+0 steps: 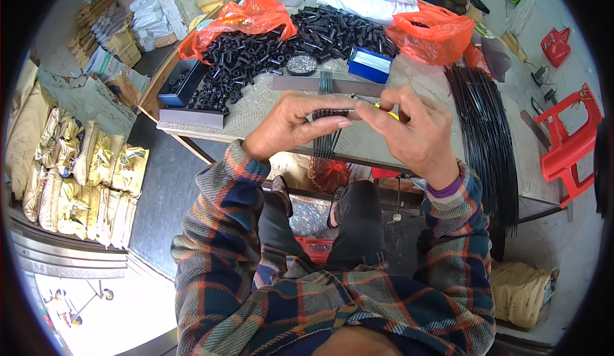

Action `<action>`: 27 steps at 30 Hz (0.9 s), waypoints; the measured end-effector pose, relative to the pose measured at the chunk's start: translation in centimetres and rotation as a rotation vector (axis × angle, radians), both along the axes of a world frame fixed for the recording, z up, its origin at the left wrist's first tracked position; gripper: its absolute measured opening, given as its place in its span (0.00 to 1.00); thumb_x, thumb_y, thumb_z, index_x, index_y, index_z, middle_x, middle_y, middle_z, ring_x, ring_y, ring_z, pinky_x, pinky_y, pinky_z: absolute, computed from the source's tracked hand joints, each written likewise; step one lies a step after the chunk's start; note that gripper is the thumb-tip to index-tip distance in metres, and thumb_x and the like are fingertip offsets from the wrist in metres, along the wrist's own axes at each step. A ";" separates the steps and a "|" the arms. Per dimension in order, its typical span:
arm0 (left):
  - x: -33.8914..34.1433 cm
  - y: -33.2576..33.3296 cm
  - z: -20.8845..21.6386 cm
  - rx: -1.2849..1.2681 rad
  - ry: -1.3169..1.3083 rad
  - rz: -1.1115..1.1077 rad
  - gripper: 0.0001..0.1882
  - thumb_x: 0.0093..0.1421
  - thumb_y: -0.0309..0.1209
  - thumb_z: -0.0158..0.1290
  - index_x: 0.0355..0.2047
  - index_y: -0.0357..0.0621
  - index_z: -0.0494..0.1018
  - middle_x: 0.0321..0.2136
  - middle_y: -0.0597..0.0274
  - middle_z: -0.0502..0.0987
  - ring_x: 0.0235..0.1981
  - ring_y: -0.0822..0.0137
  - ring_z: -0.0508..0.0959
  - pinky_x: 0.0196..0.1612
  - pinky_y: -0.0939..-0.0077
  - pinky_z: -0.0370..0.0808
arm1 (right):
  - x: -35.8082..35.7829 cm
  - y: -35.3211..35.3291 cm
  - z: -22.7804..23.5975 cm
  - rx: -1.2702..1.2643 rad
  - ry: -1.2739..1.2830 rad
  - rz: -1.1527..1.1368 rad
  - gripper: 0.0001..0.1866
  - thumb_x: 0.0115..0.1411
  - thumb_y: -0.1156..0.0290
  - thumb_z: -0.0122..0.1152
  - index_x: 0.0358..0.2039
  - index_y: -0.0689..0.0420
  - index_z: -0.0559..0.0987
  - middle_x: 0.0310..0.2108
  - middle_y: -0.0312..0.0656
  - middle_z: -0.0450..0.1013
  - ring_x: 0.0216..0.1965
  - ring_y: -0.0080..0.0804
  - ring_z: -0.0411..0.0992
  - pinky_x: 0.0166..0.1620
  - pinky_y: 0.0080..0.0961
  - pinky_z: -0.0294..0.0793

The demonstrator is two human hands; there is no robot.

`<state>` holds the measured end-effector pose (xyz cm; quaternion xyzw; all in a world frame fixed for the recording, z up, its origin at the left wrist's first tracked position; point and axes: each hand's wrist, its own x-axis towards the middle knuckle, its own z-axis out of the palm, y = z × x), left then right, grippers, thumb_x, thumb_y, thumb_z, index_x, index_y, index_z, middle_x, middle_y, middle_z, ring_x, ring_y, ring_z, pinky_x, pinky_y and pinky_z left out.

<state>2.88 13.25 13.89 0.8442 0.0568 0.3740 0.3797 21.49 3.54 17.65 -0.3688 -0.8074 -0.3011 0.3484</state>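
Over the table's front edge, my left hand (pixel 295 123) is closed, thumb and fingers pinching a short dark ribbed piece (pixel 329 113). My right hand (pixel 416 126) meets its right end, the thumb and forefinger pressed together there. Whatever sits between those fingertips is too small to name. A bit of yellow (pixel 388 111) shows within the right hand, its kind hidden by the fingers. Below and behind the left fingers runs a row of thin dark rods (pixel 325 146), lying across the table edge. A round dish of small shiny parts (pixel 302 65) stands just beyond the hands.
A heap of black tubular parts (pixel 246 55) covers the far table, beside a blue box (pixel 370 65) and red plastic bags (pixel 435 36). At left stands a dark bin (pixel 181 82). Long black rods (pixel 483 138) hang over the right side near a red stool (pixel 569 142).
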 end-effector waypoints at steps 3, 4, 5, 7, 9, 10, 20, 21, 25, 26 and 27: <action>-0.1 0.3 -0.1 -0.039 0.032 0.005 0.17 0.50 0.28 0.57 0.41 0.38 0.73 0.30 0.58 0.78 0.32 0.70 0.77 0.36 0.78 0.71 | -0.1 0.4 -0.5 -0.067 0.072 0.035 0.17 0.38 0.81 0.61 0.32 0.55 0.77 0.24 0.36 0.65 0.18 0.26 0.66 0.18 0.20 0.64; -0.2 0.6 -0.1 0.074 0.044 0.009 0.18 0.48 0.30 0.59 0.40 0.38 0.73 0.31 0.56 0.78 0.31 0.68 0.77 0.35 0.78 0.71 | -0.4 0.6 -0.8 -0.093 0.128 0.082 0.16 0.39 0.81 0.61 0.32 0.56 0.76 0.25 0.37 0.66 0.20 0.28 0.67 0.19 0.21 0.65; -0.3 0.7 -0.2 0.186 0.058 0.012 0.20 0.46 0.32 0.60 0.40 0.38 0.73 0.31 0.55 0.77 0.30 0.65 0.77 0.34 0.77 0.71 | -0.5 0.7 -1.0 -0.119 0.184 0.129 0.15 0.40 0.82 0.61 0.32 0.58 0.75 0.26 0.38 0.66 0.21 0.30 0.69 0.20 0.22 0.67; -0.3 0.8 -0.2 0.198 0.008 0.020 0.22 0.43 0.34 0.60 0.39 0.38 0.74 0.31 0.55 0.77 0.30 0.63 0.77 0.34 0.76 0.71 | -0.5 1.0 -0.9 -0.128 0.167 0.158 0.14 0.41 0.81 0.60 0.32 0.59 0.75 0.26 0.39 0.67 0.23 0.32 0.70 0.21 0.23 0.68; -0.2 0.9 -0.4 0.211 -0.040 0.025 0.24 0.41 0.37 0.61 0.39 0.39 0.74 0.31 0.54 0.77 0.30 0.60 0.77 0.33 0.74 0.71 | -0.6 1.2 -0.7 -0.135 0.153 0.184 0.13 0.42 0.81 0.60 0.32 0.60 0.74 0.27 0.40 0.67 0.24 0.34 0.70 0.22 0.24 0.69; -0.1 1.0 -0.6 0.247 -0.078 0.037 0.24 0.40 0.38 0.61 0.38 0.39 0.74 0.31 0.55 0.77 0.30 0.60 0.77 0.33 0.74 0.71 | -0.7 1.3 -0.5 -0.093 0.064 0.169 0.13 0.43 0.80 0.60 0.32 0.60 0.74 0.27 0.41 0.67 0.24 0.34 0.70 0.22 0.24 0.69; 0.5 1.2 -2.3 0.342 0.045 0.164 0.25 0.34 0.45 0.62 0.30 0.41 0.73 0.26 0.60 0.75 0.28 0.57 0.75 0.30 0.69 0.71 | -3.5 1.7 -0.4 -0.123 -0.010 0.083 0.11 0.45 0.72 0.59 0.32 0.55 0.74 0.30 0.36 0.65 0.29 0.30 0.70 0.27 0.23 0.71; 0.0 1.2 -3.4 0.209 0.262 0.079 0.31 0.38 0.50 0.59 0.42 0.47 0.70 0.41 0.58 0.73 0.42 0.57 0.72 0.45 0.65 0.68 | -3.6 1.7 -0.3 -0.118 -0.032 0.053 0.07 0.46 0.68 0.58 0.27 0.51 0.74 0.28 0.34 0.64 0.27 0.27 0.70 0.28 0.22 0.70; 0.7 2.7 -14.0 0.947 0.651 0.460 0.39 0.46 0.46 0.54 0.59 0.64 0.53 0.61 0.62 0.50 0.61 0.57 0.52 0.61 0.60 0.48 | -2.3 -1.7 1.4 -0.328 -0.214 0.121 0.04 0.46 0.66 0.59 0.23 0.48 0.73 0.28 0.29 0.65 0.22 0.23 0.67 0.24 0.20 0.64; 0.9 2.7 -14.5 0.935 0.656 0.473 0.39 0.46 0.46 0.54 0.59 0.64 0.53 0.61 0.62 0.50 0.61 0.57 0.52 0.61 0.60 0.48 | -2.0 -2.3 1.3 -0.334 -0.220 0.136 0.04 0.46 0.66 0.59 0.23 0.48 0.73 0.28 0.29 0.65 0.22 0.23 0.67 0.24 0.20 0.64; 1.4 2.3 -14.4 0.893 0.593 0.465 0.38 0.45 0.45 0.53 0.58 0.65 0.54 0.61 0.62 0.52 0.61 0.57 0.53 0.61 0.60 0.49 | -1.7 -3.5 1.5 -0.498 -0.273 0.168 0.04 0.45 0.67 0.59 0.23 0.48 0.73 0.27 0.29 0.65 0.21 0.23 0.66 0.24 0.20 0.63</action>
